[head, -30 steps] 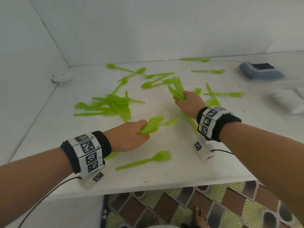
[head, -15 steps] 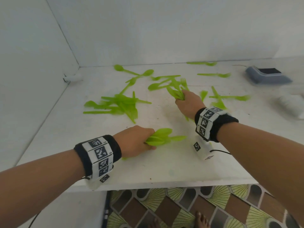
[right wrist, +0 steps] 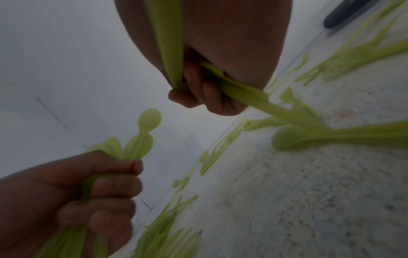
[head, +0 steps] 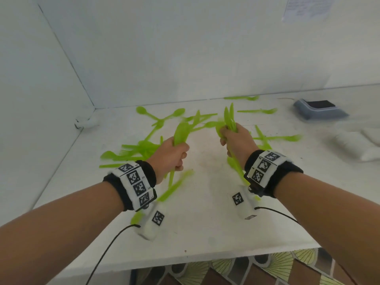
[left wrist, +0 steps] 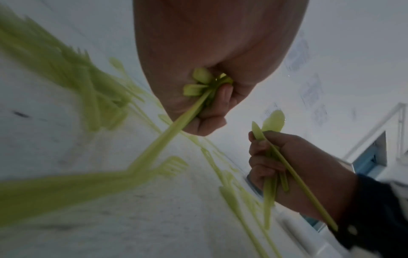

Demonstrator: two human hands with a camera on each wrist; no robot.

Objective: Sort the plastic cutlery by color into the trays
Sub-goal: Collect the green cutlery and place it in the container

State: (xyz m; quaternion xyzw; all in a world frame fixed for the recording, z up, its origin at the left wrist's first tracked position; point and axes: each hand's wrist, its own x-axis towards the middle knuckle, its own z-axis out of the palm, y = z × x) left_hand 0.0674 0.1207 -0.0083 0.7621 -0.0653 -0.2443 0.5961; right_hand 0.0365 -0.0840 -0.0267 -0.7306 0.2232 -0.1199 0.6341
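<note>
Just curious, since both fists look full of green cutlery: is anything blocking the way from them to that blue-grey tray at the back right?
Nothing visible does. The left hand and right hand hold their bunches above the table. Only loose green cutlery lies flat toward the blue-grey tray.

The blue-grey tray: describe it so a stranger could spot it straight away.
Start at the white table and look to its far right corner, beyond the right hand. There sits the blue-grey tray, a low slanted-walled container with a dark inside. Everything scattered nearby is loose green cutlery or white, so it is the only blue-grey thing on the table.
</note>
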